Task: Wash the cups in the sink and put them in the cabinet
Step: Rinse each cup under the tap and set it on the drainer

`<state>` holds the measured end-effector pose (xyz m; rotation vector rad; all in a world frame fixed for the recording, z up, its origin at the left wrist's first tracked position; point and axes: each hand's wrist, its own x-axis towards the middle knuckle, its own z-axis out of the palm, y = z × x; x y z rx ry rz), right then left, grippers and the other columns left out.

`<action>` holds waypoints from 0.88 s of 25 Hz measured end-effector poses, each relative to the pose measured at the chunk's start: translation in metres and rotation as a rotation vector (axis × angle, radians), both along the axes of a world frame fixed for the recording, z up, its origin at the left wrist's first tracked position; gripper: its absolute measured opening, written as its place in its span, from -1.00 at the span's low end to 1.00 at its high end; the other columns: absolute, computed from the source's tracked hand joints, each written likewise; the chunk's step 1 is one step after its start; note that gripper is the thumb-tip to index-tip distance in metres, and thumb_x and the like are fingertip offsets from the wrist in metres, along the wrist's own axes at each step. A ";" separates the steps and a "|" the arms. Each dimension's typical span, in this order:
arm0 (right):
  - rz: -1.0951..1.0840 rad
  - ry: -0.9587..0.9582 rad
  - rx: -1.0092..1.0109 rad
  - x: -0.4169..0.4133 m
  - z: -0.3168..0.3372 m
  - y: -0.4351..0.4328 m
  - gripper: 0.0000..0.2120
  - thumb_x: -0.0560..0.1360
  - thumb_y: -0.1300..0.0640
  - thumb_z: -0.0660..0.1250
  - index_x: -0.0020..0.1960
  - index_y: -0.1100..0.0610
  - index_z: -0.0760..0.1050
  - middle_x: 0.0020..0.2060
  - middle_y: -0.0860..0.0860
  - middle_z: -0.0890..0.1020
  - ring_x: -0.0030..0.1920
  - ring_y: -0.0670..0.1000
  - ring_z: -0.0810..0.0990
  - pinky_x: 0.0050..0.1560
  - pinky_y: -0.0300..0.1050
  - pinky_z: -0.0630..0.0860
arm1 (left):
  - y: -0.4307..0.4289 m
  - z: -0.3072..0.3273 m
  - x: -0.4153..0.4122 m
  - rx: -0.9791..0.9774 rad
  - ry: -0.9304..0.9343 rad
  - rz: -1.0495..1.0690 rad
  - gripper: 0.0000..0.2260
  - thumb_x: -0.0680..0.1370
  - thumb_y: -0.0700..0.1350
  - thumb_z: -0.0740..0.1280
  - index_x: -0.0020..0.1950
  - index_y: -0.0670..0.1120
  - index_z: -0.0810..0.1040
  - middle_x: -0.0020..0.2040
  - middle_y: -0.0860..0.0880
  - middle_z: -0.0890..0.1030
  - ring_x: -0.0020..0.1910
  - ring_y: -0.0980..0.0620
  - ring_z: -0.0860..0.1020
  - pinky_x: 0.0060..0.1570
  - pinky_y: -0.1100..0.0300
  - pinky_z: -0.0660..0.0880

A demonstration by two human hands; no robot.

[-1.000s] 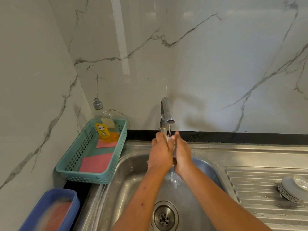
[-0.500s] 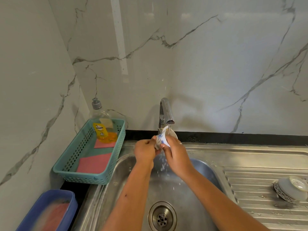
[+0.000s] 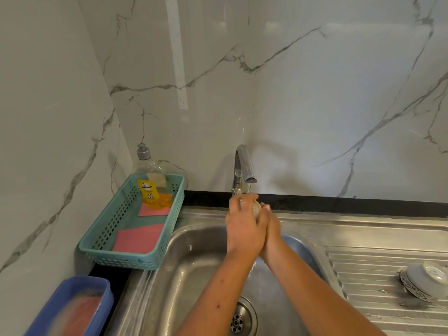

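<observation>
A cup held in both hands under the tap.

The pale cup sits just below the tap spout, mostly hidden between the two hands above the sink basin. The left hand wraps over it from the left with fingers curled; the right hand presses against it from the right, so both grip the cup. Water drips from the hands toward the drain. A second cup lies upside down on the draining board, far right of the tap. Left of the tap a teal basket holds a soap bottle and pink cloths.
</observation>
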<state>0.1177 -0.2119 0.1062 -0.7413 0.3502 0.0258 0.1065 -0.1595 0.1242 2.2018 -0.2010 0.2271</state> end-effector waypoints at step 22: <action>0.129 -0.096 -1.313 0.019 0.008 -0.015 -0.59 0.64 -0.06 0.02 -0.29 0.00 0.46 -0.35 -0.02 0.55 -0.24 0.04 0.56 -0.10 0.02 0.50 | 0.006 -0.011 0.001 -0.699 0.646 0.174 -0.61 0.58 0.23 0.16 0.23 -0.01 0.22 -0.01 -0.02 0.54 -0.03 -0.03 0.57 -0.19 0.07 0.58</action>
